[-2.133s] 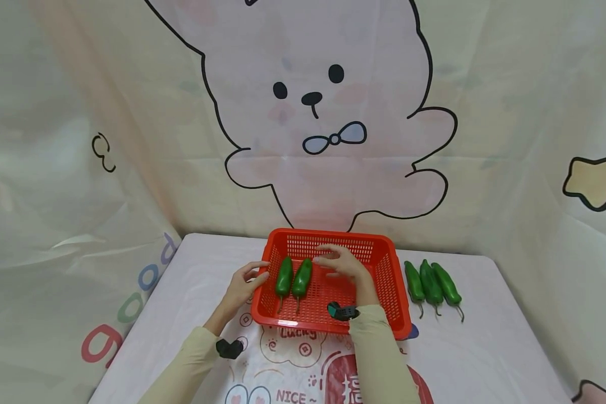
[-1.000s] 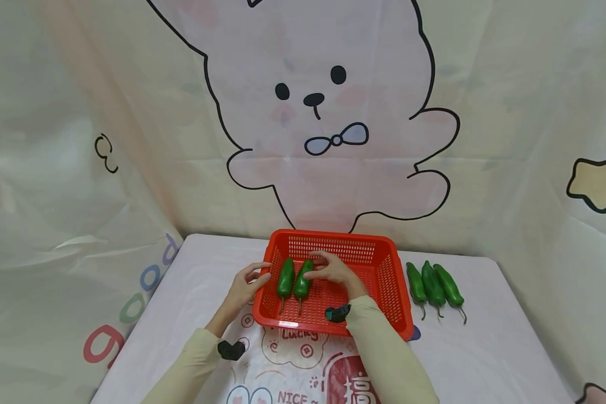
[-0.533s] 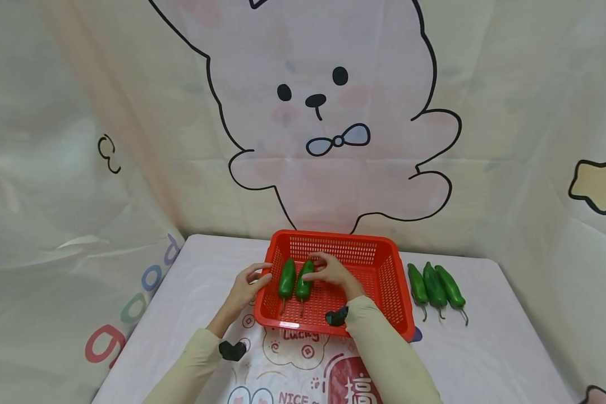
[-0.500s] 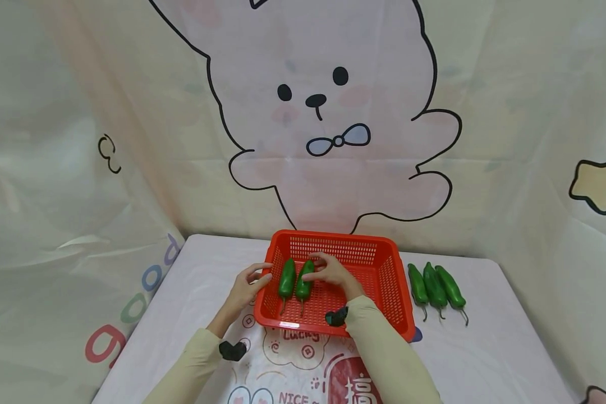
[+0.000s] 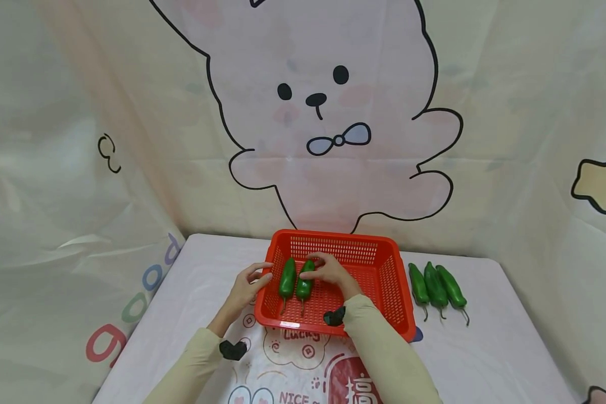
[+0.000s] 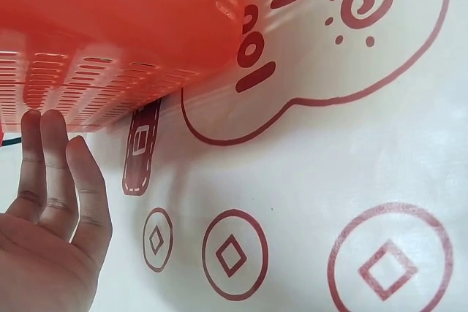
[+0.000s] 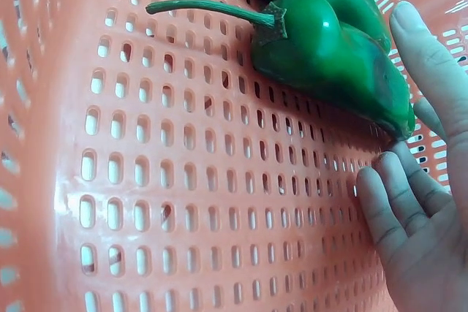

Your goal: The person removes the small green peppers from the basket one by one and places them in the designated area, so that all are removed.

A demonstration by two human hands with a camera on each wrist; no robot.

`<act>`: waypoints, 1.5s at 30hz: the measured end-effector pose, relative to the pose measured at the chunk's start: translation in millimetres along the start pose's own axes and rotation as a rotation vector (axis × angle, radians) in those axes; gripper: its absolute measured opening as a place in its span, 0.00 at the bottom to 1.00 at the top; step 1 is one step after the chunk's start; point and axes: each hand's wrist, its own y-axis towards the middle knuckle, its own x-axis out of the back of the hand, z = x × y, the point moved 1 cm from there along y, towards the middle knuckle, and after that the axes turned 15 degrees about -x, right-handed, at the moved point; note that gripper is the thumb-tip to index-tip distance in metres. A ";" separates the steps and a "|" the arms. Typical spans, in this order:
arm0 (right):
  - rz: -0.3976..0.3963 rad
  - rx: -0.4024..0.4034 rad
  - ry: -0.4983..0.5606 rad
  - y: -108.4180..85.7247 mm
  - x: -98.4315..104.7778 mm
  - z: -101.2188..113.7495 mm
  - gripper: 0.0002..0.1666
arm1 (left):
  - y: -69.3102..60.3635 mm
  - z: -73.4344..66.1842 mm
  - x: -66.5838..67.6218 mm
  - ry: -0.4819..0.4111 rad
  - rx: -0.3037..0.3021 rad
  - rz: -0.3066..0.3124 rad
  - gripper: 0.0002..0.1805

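A red plastic basket [image 5: 333, 328] with slotted walls stands on the table. Two green peppers lie side by side in its left part, the left pepper [image 5: 287, 279] and the right pepper [image 5: 304, 288], stems toward the person. My right hand [image 5: 330, 273] reaches into the basket, thumb and index finger spread around the tip end of the right pepper. In the right wrist view its other fingers [image 7: 398, 188] extend beside the pepper [image 7: 322, 52], loosely. My left hand [image 5: 247, 285] rests against the basket's left rim. Its straight fingers [image 6: 55, 173] are at the outer wall in the left wrist view.
Three more green peppers [image 5: 436, 286] lie in a row to the right of the basket. The tablecloth [image 5: 485, 348] is white with red prints. Printed cloth walls [image 5: 313, 185] stand behind the table and on both sides.
My right hand has moved left and down from the basket's middle to the right pepper, its thumb now over that pepper's left side. The left hand and the peppers have not visibly moved.
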 end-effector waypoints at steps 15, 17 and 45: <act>-0.013 -0.056 0.007 2.4 -6.5 7.9 0.36 | -0.5 -0.8 -1.6 0.015 -0.001 -0.024 0.21; -0.005 -0.059 -0.005 2.8 -6.6 7.4 0.36 | -0.5 -0.2 -1.9 0.010 -0.001 -0.020 0.21; 0.205 -0.051 0.246 5.9 -4.8 -0.3 0.33 | 2.3 1.1 0.7 0.003 0.002 0.003 0.21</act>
